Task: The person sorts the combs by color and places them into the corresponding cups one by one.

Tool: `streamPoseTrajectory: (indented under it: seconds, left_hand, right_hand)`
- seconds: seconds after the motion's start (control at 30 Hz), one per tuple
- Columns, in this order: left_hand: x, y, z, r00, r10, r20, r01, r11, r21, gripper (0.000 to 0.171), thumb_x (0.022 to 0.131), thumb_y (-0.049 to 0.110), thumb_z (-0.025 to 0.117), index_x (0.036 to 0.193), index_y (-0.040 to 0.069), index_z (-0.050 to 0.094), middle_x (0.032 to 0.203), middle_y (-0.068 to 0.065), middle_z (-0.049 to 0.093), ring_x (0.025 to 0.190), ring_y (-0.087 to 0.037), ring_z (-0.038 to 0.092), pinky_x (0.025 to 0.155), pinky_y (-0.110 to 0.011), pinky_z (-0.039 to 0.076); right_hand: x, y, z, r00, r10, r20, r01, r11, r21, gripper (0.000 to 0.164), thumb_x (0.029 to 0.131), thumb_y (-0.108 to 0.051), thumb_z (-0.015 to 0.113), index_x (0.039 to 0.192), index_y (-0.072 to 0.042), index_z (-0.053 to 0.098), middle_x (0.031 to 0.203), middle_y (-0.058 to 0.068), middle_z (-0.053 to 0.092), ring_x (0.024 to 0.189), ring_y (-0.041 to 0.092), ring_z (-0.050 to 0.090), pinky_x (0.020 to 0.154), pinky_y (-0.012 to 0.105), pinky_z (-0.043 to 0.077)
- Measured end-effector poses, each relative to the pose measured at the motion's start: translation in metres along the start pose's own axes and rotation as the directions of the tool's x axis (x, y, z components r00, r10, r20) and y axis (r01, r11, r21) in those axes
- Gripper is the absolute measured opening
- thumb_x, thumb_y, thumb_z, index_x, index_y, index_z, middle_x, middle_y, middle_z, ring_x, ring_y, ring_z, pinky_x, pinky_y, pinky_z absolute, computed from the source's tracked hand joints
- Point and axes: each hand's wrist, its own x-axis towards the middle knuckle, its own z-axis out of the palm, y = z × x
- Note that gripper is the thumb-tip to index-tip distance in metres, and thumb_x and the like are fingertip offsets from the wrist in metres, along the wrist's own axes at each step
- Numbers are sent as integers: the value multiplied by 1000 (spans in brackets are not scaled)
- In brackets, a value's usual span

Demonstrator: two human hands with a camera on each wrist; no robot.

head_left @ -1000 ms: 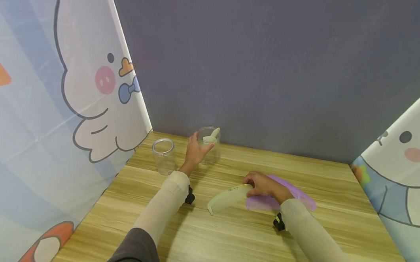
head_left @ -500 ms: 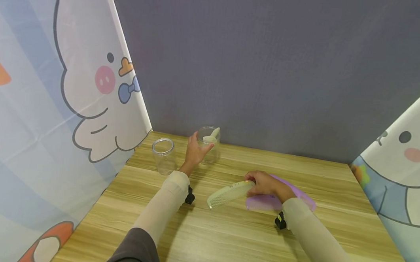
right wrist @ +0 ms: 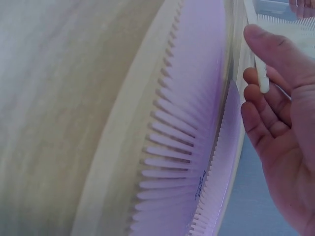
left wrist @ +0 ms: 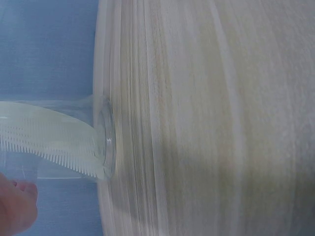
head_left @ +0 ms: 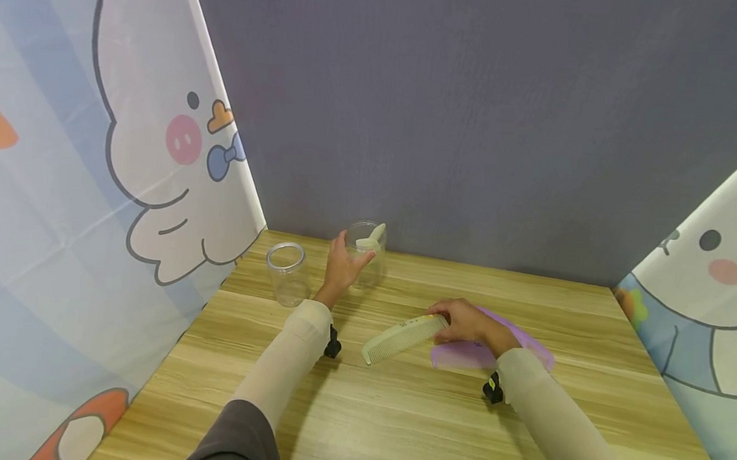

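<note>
My left hand [head_left: 341,265] grips a clear plastic jar [head_left: 371,275], thumb across its near side, at the back of the table. Inside the jar a pale green comb [left wrist: 47,132] leans at a slant, its end poking above the rim in the head view. My right hand [head_left: 460,323] pinches one end of another pale green comb [head_left: 400,339] between thumb and fingers; its far end points left, teeth downward. Under and behind that hand two translucent purple combs [head_left: 462,355] lie on the table; the right wrist view shows the wide teeth of the nearer purple comb [right wrist: 197,64].
A second clear jar [head_left: 290,288] stands open-topped left of my left hand. The wood-grain table [head_left: 359,417] ends at a dark grey back panel [head_left: 443,123]. Cartoon-printed curtains [head_left: 156,108] flank both sides.
My right hand has raised and tilted the pale green comb slightly, bringing its left end up and turning its teeth into clearer view. The left hand and jar have stayed put.
</note>
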Motion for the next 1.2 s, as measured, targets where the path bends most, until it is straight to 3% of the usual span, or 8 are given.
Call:
streamPoseTrajectory:
  seconds: [0.23, 0.43, 0.57, 1.03, 1.2]
  left_hand:
    - [1, 0, 0, 1000, 5, -5, -5, 1000, 10, 94, 85, 45, 79, 154, -1, 33, 147, -25, 45, 135, -42, 49, 115, -53, 41]
    - [1, 0, 1, 1000, 6, -2, -6, 1000, 12, 95, 86, 45, 79, 154, -1, 33, 149, -25, 44, 136, -43, 48, 116, -53, 41]
    - [0, 0, 1, 1000, 6, 1, -6, 1000, 9, 94, 86, 44, 78, 155, -1, 33, 150, -25, 43, 137, -43, 47, 116, -53, 40]
    - [2, 1, -1, 1000, 5, 5, -5, 1000, 5, 96, 86, 46, 78, 155, -1, 32, 151, -26, 43, 138, -43, 47, 116, -54, 40]
    - [0, 1, -1, 1000, -2, 8, 2, 1000, 11, 96, 86, 47, 77, 155, -1, 32, 150, -26, 43, 137, -44, 47, 116, -55, 41]
  right_hand:
    - [-4, 0, -1, 1000, 17, -21, -14, 993, 121, 52, 77, -22, 90, 121, -3, 72, 92, 1, 73, 70, 5, 54, 61, 22, 49]
    - [-7, 0, -7, 999, 38, -29, -34, 990, 140, 44, 80, -22, 87, 119, -7, 74, 83, -3, 69, 67, 6, 54, 58, 23, 48]
    - [-8, -1, -12, 997, 56, -43, -49, 986, 159, 46, 80, -23, 87, 120, -4, 74, 82, -3, 68, 68, 7, 52, 61, 23, 47]
    - [-9, 1, -44, 987, 25, -156, -16, 998, 62, 49, 83, -27, 84, 122, 0, 71, 82, -2, 67, 68, 8, 49, 62, 24, 45]
    - [-9, -1, -55, 982, 28, -185, -13, 996, 85, 50, 84, -26, 84, 124, 0, 70, 80, -3, 64, 68, 8, 48, 63, 24, 45]
